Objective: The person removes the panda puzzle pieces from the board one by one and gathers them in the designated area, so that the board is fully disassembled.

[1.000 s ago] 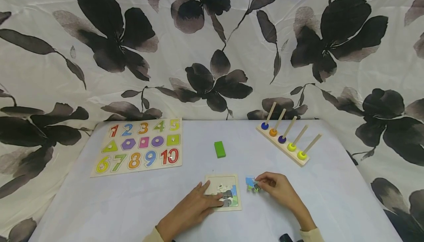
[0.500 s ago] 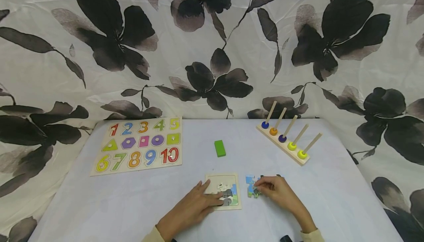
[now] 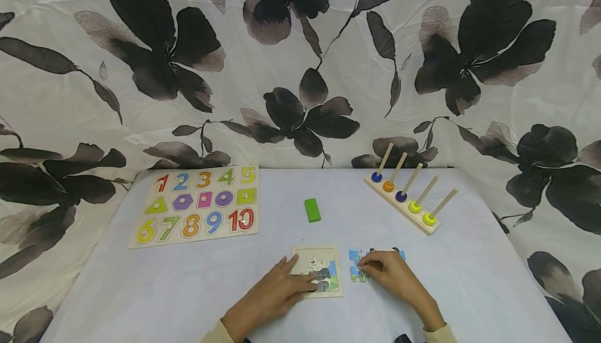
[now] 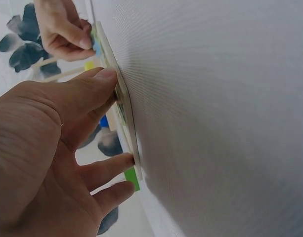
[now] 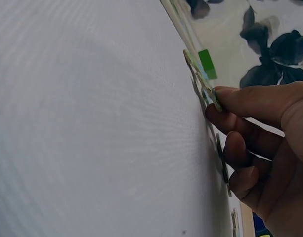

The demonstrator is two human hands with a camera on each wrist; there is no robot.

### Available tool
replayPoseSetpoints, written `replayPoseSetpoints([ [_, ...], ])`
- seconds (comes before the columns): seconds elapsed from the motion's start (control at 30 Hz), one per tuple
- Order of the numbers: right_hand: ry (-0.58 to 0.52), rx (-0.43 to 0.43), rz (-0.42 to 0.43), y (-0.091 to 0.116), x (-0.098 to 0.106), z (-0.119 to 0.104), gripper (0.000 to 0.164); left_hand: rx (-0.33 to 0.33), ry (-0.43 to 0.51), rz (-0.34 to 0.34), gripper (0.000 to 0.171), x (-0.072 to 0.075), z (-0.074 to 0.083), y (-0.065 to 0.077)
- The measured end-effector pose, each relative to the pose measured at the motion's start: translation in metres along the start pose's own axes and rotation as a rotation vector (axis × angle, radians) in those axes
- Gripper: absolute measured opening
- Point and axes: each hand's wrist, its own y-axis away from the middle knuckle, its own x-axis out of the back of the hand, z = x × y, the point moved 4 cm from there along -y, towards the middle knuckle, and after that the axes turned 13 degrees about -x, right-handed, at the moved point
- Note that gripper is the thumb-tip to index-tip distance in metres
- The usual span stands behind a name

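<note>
In the head view my left hand (image 3: 274, 292) rests on a small wooden jigsaw tray (image 3: 315, 249), its fingers spread over the left and lower part. Several pieces with a grey, green and blue picture fill the tray's lower right; part of it is under the hand. The left wrist view shows the thumb (image 4: 94, 91) and fingers against the tray's edge. To the right of the tray, my right hand (image 3: 394, 276) pinches a jigsaw piece (image 5: 216, 99) between thumb and forefinger, slightly tilted. Loose blue and green pieces (image 3: 354, 254) lie around and partly behind that hand.
A wooden number-and-shape board (image 3: 197, 205) lies at the back left. A green block (image 3: 312, 210) is beyond the tray. At the back right stands a peg stacker (image 3: 405, 205) with coloured rings. A floral cloth (image 3: 300, 119) hangs behind the table.
My right hand, with the pinched piece, has shifted slightly towards me, uncovering more loose pieces behind it. The left hand stays in place on the tray.
</note>
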Motion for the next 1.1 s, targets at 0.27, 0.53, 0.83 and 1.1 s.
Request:
replayPoseSetpoints([
  [0.27,0.014,-0.013,0.01,0.001,0.0,-0.001,0.008,-0.002,0.01,0.001,0.034,0.0,0.0,-0.001],
  [0.53,0.013,-0.033,0.035,0.0,0.001,-0.001,0.006,0.005,0.001,-0.005,0.033,0.001,0.001,-0.001],
  [0.83,-0.007,0.036,0.093,-0.009,-0.006,-0.022,0.01,-0.019,-0.04,0.005,0.031,0.0,0.001,-0.001],
  [1.1,-0.001,0.108,0.062,-0.017,-0.028,-0.047,0.018,-0.055,-0.073,0.008,0.028,-0.001,0.003,-0.002],
])
